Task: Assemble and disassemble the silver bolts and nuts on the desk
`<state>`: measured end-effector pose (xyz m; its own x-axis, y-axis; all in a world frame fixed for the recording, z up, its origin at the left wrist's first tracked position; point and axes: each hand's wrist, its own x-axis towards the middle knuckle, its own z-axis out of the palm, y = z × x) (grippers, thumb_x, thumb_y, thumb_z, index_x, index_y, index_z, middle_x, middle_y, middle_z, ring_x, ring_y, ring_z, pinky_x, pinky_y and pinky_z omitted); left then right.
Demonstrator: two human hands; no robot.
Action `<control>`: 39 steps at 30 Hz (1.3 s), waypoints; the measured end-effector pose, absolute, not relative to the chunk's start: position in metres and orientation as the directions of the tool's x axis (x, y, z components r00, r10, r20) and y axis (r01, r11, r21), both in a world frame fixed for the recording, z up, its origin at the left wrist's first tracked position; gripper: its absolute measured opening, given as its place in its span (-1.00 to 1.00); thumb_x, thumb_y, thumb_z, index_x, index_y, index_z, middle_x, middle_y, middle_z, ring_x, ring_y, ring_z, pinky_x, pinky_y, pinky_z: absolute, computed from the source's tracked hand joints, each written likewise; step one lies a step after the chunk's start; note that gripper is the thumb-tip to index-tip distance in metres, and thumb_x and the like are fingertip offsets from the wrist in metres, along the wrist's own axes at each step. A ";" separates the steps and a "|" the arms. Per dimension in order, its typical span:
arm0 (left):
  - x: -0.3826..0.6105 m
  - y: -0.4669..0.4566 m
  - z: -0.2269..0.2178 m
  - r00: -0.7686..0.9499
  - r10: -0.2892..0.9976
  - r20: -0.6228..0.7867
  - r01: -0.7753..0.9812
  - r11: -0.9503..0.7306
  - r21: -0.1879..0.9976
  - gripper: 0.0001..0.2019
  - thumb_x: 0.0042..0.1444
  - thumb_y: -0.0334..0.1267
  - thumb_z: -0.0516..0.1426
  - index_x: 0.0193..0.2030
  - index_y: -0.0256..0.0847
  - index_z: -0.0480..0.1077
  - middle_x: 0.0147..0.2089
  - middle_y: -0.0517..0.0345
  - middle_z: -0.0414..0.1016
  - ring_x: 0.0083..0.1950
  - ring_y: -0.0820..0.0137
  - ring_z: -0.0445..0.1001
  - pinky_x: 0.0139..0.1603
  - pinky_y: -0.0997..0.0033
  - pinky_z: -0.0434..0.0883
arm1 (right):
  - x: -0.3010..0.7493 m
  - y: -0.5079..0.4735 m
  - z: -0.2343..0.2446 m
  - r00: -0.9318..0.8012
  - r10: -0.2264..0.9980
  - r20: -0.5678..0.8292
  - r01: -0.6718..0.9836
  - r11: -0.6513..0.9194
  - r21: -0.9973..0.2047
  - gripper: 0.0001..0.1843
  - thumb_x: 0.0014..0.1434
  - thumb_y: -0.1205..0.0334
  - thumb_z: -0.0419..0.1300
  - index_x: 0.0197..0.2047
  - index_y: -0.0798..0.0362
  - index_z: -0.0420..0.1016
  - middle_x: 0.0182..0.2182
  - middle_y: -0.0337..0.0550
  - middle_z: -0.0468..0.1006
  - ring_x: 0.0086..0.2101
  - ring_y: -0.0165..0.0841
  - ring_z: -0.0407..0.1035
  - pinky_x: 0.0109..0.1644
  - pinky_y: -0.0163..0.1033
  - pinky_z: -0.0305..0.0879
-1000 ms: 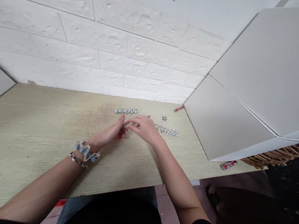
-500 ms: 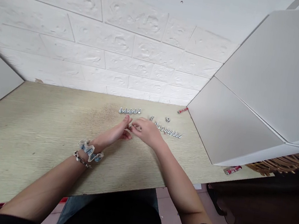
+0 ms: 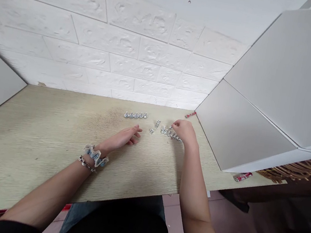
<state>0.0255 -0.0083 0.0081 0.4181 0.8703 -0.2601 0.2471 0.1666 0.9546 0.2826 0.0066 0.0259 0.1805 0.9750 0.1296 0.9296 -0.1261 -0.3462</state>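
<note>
My left hand [image 3: 124,136] hovers just over the tabletop with its fingers loosely apart and nothing in them. Behind it stands a short row of silver bolts [image 3: 136,115], upright on their heads. My right hand [image 3: 186,132] is over a second row of bolts [image 3: 172,135], which lie slanted side by side. Its fingertips pinch at a small metal part [image 3: 170,127], too small to name surely. Between my hands sit a single silver nut [image 3: 151,131] and a little line of similar nuts [image 3: 158,124]. The hand covers the right end of the slanted row.
The wooden table [image 3: 53,128] meets a white brick-patterned wall [image 3: 122,64]. White panels [image 3: 248,127] bound the right side. A red battery-like tube [image 3: 190,115] lies in the back corner, another red tube [image 3: 242,177] near the right edge, beside a brown coiled bundle [image 3: 278,169].
My hands were together over the table, handling something small. My right hand has moved right to the slanted bolts; my left has stayed and loosened. The single nut now shows between them.
</note>
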 end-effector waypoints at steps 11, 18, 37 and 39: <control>0.023 0.001 0.005 0.375 0.920 -0.112 0.467 -0.083 0.880 -0.59 0.08 0.03 -0.04 -0.19 -0.24 0.43 -0.37 0.13 0.44 -0.42 0.38 0.36 -0.40 0.40 0.29 | 0.279 0.018 0.010 0.055 0.998 0.022 0.932 -0.043 -0.360 -0.79 0.06 0.33 0.08 -0.35 0.08 0.56 -0.40 -0.11 0.57 -0.37 -0.41 0.38 -0.29 -0.38 0.14; 0.012 0.019 -0.002 0.198 0.952 0.232 0.662 -0.304 0.685 -0.67 0.12 -0.15 -0.08 -0.24 -0.24 0.45 -0.18 0.04 0.43 -0.10 0.24 0.37 -0.03 0.26 0.29 | 0.280 0.019 0.008 0.028 0.999 0.026 0.926 -0.017 -0.377 -0.79 0.06 0.31 0.08 -0.35 0.08 0.56 -0.42 -0.13 0.56 -0.39 -0.42 0.36 -0.32 -0.39 0.12; 0.004 0.048 -0.027 0.294 0.948 0.122 0.833 -0.317 0.453 -0.46 0.15 -0.16 -0.09 0.26 -0.29 0.08 0.31 -0.17 0.04 0.31 0.07 0.01 0.24 -0.01 0.01 | 0.259 0.013 0.017 0.007 0.958 0.288 0.900 0.120 -0.419 -0.72 0.19 0.23 -0.01 -0.18 0.09 0.50 -0.15 -0.05 0.47 -0.11 -0.33 0.31 0.04 -0.26 0.11; 0.003 0.048 -0.026 0.291 0.945 0.149 0.816 -0.327 0.477 -0.47 0.13 -0.17 -0.08 0.24 -0.33 0.12 0.28 -0.21 0.08 0.29 0.07 0.03 0.24 0.01 0.02 | 0.256 0.014 0.018 0.012 0.936 0.352 0.884 0.155 -0.441 -0.73 0.18 0.25 0.00 -0.18 0.09 0.49 -0.14 -0.04 0.46 -0.11 -0.30 0.31 0.05 -0.21 0.12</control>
<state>0.0030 0.0479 -0.0259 0.2913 0.9449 0.1494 0.8158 -0.3269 0.4771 0.2562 0.0136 0.0177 0.0120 0.9359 0.3521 0.8841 0.1546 -0.4409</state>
